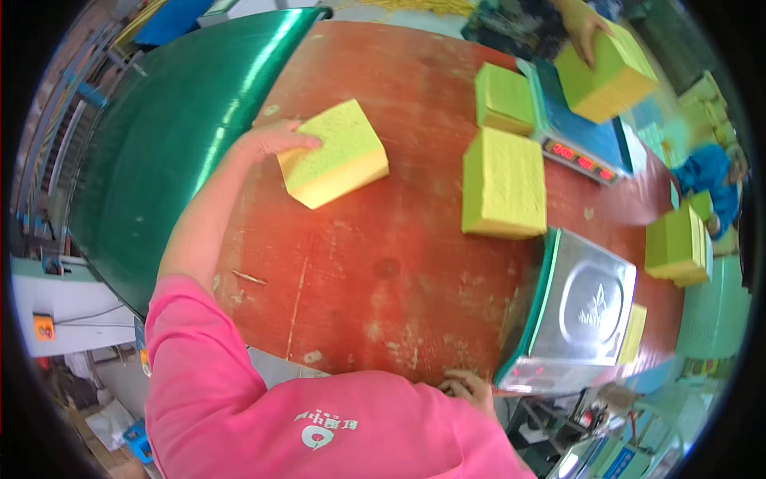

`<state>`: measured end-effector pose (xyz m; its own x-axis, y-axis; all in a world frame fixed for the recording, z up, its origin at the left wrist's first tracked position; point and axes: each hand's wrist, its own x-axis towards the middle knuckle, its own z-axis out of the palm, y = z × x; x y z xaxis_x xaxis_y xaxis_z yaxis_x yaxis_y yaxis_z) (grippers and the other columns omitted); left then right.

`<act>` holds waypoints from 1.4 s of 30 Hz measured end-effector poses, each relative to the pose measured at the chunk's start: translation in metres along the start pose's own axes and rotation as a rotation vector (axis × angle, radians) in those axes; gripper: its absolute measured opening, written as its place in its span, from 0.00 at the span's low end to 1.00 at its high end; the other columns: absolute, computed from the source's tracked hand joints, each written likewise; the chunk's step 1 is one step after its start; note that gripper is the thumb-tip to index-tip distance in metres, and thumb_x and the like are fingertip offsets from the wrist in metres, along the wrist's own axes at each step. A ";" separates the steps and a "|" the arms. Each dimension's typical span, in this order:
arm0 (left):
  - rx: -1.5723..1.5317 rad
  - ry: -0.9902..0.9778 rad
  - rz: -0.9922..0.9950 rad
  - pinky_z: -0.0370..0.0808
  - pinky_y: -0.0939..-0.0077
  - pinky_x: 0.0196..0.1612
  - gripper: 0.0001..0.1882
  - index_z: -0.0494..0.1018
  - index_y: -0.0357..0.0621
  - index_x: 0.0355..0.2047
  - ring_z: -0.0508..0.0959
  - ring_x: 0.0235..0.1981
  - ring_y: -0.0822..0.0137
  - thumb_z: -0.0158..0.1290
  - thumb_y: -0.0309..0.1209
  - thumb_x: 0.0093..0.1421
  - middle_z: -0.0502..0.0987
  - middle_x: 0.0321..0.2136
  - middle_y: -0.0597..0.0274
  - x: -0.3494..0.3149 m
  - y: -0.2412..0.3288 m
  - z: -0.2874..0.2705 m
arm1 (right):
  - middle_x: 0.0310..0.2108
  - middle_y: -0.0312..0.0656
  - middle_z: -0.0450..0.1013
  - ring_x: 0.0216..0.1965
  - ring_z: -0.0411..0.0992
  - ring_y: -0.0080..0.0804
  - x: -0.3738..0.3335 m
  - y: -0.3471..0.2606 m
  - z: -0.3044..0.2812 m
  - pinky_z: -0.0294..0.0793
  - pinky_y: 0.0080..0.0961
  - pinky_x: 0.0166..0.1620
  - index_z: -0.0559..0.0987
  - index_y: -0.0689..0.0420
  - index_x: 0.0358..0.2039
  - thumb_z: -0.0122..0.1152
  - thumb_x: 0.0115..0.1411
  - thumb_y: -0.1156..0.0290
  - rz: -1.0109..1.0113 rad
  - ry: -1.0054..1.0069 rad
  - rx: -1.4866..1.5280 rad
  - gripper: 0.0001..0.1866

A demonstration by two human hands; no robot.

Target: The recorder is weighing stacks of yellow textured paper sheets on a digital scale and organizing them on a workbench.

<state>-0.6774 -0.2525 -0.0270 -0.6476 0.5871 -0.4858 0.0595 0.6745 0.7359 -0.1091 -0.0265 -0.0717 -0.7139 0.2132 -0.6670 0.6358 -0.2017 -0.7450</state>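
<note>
My left hand (281, 142) is closed on the far left edge of a thick yellow block (341, 152), which looks like stacked paper. The block sits tilted over the red tabletop (383, 303), beside the green sloping surface. My right hand (471, 389) rests at the near table edge, left of a scale with a metal plate (586, 307). Its fingers are loosely bent and apart, partly hidden by my pink sleeve, and I see nothing in them.
Two yellow blocks, a larger (504, 184) and a smaller (504, 100), stand beside a blue digital scale (582, 160). Another person's hand (586, 36) grips a yellow block (610, 72) above it. More blocks (678, 247) stand at right, near a person in blue (710, 184). A green sloping surface (159, 136) borders the left.
</note>
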 end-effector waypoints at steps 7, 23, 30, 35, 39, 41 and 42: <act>0.015 -0.273 0.135 0.72 0.71 0.52 0.25 0.72 0.38 0.51 0.76 0.43 0.72 0.62 0.31 0.54 0.78 0.42 0.63 -0.077 0.055 0.154 | 0.36 0.40 0.77 0.31 0.78 0.23 0.005 0.006 0.000 0.79 0.22 0.32 0.74 0.59 0.52 0.55 0.65 0.70 -0.220 -0.099 0.011 0.15; 0.690 0.478 0.477 0.61 0.60 0.63 0.33 0.60 0.38 0.63 0.62 0.63 0.49 0.55 0.29 0.57 0.59 0.63 0.43 -0.292 0.116 0.360 | 0.64 0.40 0.60 0.62 0.61 0.32 0.002 0.098 0.005 0.62 0.34 0.60 0.58 0.56 0.65 0.49 0.65 0.66 -0.047 -0.622 0.838 0.28; 0.495 0.423 0.465 0.58 0.59 0.64 0.28 0.60 0.42 0.63 0.59 0.64 0.45 0.45 0.35 0.63 0.58 0.64 0.43 -0.283 0.068 0.383 | 0.54 0.38 0.70 0.57 0.68 0.33 -0.008 0.078 0.021 0.66 0.32 0.57 0.67 0.58 0.58 0.51 0.64 0.65 0.016 -0.567 0.747 0.23; 0.063 0.527 0.386 0.66 0.62 0.60 0.24 0.62 0.40 0.62 0.67 0.58 0.55 0.42 0.35 0.67 0.66 0.58 0.48 -0.288 0.047 0.376 | 0.52 0.46 0.71 0.54 0.69 0.40 -0.023 0.055 0.017 0.67 0.31 0.56 0.69 0.61 0.55 0.49 0.58 0.75 -0.525 -0.302 0.043 0.23; -0.568 0.227 0.294 0.73 0.66 0.52 0.23 0.64 0.40 0.60 0.72 0.53 0.59 0.44 0.39 0.69 0.69 0.55 0.54 -0.279 0.009 0.366 | 0.62 0.54 0.58 0.61 0.61 0.49 -0.027 0.032 0.008 0.63 0.34 0.60 0.69 0.62 0.54 0.52 0.55 0.82 -1.087 0.070 -0.222 0.24; -0.804 0.231 0.426 0.77 0.68 0.48 0.24 0.64 0.41 0.59 0.75 0.50 0.61 0.45 0.41 0.68 0.70 0.55 0.57 -0.261 0.012 0.385 | 0.64 0.56 0.56 0.63 0.57 0.55 -0.054 -0.005 -0.012 0.61 0.41 0.62 0.67 0.57 0.58 0.58 0.57 0.74 -1.101 0.087 -0.283 0.27; -0.990 0.154 0.395 0.72 0.65 0.55 0.26 0.59 0.43 0.62 0.71 0.55 0.59 0.43 0.42 0.69 0.67 0.58 0.57 -0.250 0.045 0.393 | 0.64 0.55 0.56 0.64 0.57 0.54 -0.064 -0.022 -0.026 0.59 0.44 0.62 0.66 0.55 0.60 0.60 0.56 0.74 -1.191 0.132 -0.327 0.30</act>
<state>-0.2141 -0.1931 -0.0582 -0.8104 0.5742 -0.1167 -0.3114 -0.2533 0.9159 -0.0702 -0.0111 -0.0126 -0.8739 0.1983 0.4438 -0.3305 0.4269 -0.8417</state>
